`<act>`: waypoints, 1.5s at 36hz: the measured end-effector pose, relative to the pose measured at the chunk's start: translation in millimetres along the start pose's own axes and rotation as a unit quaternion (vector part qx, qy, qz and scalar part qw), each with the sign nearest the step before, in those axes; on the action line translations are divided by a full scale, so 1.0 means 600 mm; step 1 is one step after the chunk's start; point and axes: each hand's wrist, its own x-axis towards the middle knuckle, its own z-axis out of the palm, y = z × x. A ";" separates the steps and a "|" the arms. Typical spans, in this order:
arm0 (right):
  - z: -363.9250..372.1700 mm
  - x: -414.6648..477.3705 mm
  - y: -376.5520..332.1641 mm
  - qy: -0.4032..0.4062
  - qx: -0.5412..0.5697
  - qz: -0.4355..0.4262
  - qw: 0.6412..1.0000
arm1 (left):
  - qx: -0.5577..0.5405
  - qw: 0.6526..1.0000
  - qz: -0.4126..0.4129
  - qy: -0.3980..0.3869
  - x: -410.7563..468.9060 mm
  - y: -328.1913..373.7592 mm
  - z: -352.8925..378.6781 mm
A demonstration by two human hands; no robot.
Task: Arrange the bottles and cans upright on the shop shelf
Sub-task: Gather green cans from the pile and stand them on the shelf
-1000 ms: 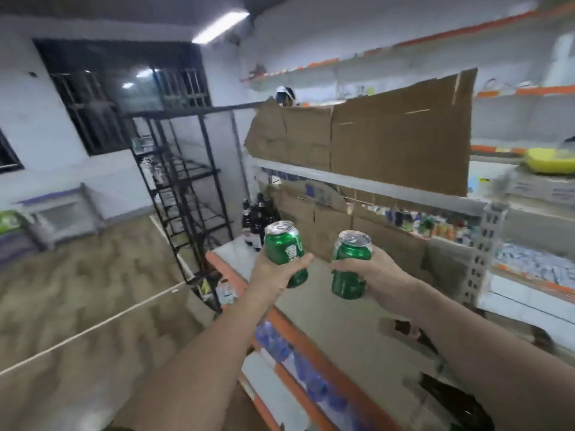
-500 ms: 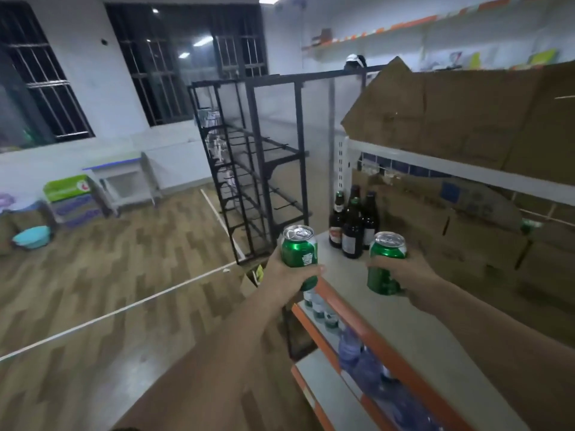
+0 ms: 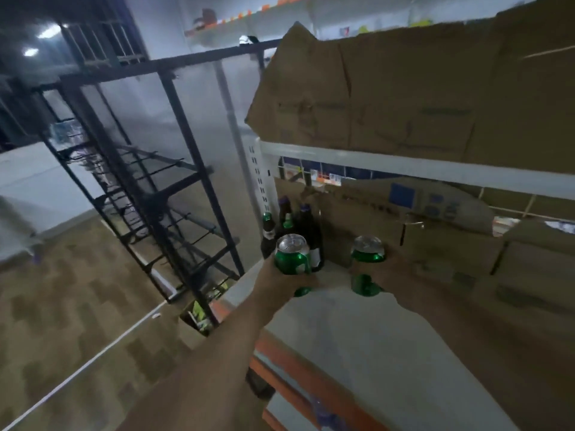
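Observation:
My left hand (image 3: 281, 279) grips a green can (image 3: 292, 256) upright, just in front of several dark bottles (image 3: 306, 233) standing at the far left end of the white shelf (image 3: 357, 331). My right hand (image 3: 401, 275) holds a second green can (image 3: 367, 255) upright a little to the right, over the shelf and close to the cardboard at the back. Both cans show silver tops. I cannot tell whether the cans touch the shelf surface.
Brown cardboard sheets (image 3: 404, 98) line the upper shelf and the back (image 3: 451, 244) of this one. The shelf's front edge is orange (image 3: 298, 365). A black metal rack (image 3: 161, 194) stands to the left on the wooden floor (image 3: 68, 306). A lower shelf sits beneath.
Both hands have carried the cans forward toward the bottles at the shelf's far left end. The view has moved closer to the shelf.

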 end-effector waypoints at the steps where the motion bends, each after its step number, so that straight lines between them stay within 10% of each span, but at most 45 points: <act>1: -0.008 0.012 0.005 0.004 -0.004 0.001 1.000 | 0.003 1.000 0.000 -0.019 0.020 0.003 0.011; 34: 0.025 0.122 0.184 0.214 -0.057 0.104 0.970 | 0.012 0.948 -0.026 -0.317 0.283 -0.140 0.216; 44: 0.021 0.150 0.198 0.247 -0.028 0.105 0.963 | -0.048 0.949 -0.024 -0.311 0.305 -0.144 0.244; 54: 0.026 0.148 0.201 0.252 -0.032 0.105 0.961 | 0.158 0.948 -0.011 -0.275 0.312 -0.157 0.240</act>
